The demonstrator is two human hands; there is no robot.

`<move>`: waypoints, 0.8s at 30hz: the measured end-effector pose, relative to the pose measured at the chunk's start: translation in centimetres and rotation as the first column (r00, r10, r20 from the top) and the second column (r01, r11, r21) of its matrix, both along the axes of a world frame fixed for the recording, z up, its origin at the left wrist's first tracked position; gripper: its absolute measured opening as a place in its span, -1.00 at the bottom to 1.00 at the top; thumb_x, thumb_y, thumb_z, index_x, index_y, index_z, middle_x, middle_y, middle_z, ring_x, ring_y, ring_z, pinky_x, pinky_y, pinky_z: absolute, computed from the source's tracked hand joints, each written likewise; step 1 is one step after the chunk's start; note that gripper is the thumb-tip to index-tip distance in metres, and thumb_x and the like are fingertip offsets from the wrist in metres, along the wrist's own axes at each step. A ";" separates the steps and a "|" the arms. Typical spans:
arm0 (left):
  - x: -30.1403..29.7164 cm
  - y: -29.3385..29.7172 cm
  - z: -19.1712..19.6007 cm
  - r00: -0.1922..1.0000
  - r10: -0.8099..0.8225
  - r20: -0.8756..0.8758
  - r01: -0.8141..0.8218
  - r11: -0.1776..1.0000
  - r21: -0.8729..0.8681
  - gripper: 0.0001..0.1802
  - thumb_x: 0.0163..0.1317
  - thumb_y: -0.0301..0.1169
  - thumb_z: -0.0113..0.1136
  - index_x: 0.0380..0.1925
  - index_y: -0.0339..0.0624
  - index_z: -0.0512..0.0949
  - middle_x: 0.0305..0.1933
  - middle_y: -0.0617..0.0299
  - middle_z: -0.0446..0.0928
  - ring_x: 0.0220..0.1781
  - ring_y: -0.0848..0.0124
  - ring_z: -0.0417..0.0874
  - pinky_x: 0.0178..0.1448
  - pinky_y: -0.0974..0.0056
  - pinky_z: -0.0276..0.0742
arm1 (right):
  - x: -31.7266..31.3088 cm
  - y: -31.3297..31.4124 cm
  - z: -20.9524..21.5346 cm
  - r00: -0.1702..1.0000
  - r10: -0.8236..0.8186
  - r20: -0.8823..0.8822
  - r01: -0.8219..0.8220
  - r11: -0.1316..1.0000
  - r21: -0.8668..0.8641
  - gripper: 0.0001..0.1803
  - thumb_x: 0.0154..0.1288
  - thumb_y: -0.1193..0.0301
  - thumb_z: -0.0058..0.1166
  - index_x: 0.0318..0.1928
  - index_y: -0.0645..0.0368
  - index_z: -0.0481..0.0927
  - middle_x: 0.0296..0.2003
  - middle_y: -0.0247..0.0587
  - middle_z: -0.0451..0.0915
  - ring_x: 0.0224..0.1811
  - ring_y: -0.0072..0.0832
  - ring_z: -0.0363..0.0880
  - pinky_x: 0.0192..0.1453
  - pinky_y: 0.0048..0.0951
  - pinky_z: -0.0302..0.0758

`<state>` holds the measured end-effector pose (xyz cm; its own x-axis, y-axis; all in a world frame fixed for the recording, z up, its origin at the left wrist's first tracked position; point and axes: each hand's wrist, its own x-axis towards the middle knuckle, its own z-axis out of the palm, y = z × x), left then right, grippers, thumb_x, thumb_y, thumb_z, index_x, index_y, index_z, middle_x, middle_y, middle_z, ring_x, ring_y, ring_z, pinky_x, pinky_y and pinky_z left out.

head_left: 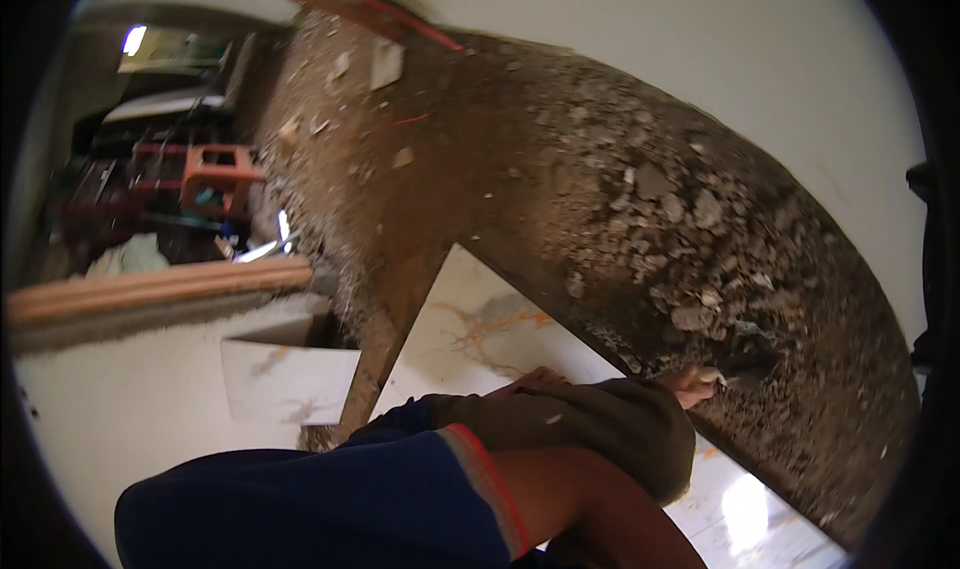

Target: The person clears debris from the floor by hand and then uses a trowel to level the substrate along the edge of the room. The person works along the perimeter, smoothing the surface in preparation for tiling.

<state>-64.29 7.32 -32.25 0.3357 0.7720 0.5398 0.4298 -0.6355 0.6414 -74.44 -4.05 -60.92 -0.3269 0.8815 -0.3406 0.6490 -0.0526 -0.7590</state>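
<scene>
My right hand (695,381) reaches out of a brown sleeve (600,424) to the edge of the rubble. It grips a small dark-bladed trowel (742,373) whose tip rests in the grit beside a white marble-look tile (470,334). Only the fingers of my left hand (538,377) show above the sleeve, lying on that tile; the rest is hidden. My bent knee in blue shorts with a red and grey hem (400,499) fills the lower middle.
A wide bed of brown dirt and broken rubble (600,199) runs along a white wall (760,79). A second tile (285,379) lies to the left. An orange crate (220,174) and clutter sit past a wooden threshold (160,289).
</scene>
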 end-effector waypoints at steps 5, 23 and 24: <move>0.5 -0.2 -0.4 0.998 0.054 0.039 -0.057 0.994 0.089 -0.67 0.39 -0.12 0.10 -0.33 -0.06 0.73 -0.22 0.05 0.73 -0.28 0.10 0.74 -0.25 -0.23 0.50 | -0.2 0.4 -0.9 0.988 0.155 0.013 -0.155 0.986 0.056 -0.39 0.55 0.02 0.01 0.27 0.30 0.38 0.05 0.17 0.54 0.04 0.03 0.55 0.11 0.04 0.54; -1.7 -2.6 5.0 0.984 -0.112 -0.141 0.115 0.993 0.017 -0.70 0.39 -0.19 0.07 -0.27 -0.06 0.74 -0.17 0.11 0.73 -0.18 0.14 0.75 -0.17 -0.30 0.47 | 1.8 15.9 -4.6 0.805 -0.590 -0.061 0.580 0.805 -0.121 -0.31 0.56 0.08 0.15 0.38 0.28 0.19 0.05 0.13 0.52 -0.06 -0.06 0.64 -0.06 -0.01 0.59; -2.2 -2.6 5.5 0.982 -0.114 -0.148 0.116 0.993 0.004 -0.70 0.39 -0.19 0.07 -0.27 -0.05 0.74 -0.18 0.13 0.73 -0.18 0.15 0.74 -0.17 -0.28 0.46 | 0.6 16.7 -5.5 0.875 -0.484 0.001 0.484 0.875 0.022 -0.34 0.62 0.10 0.07 0.42 0.26 0.15 -0.03 0.34 0.62 -0.12 0.06 0.68 -0.06 0.11 0.59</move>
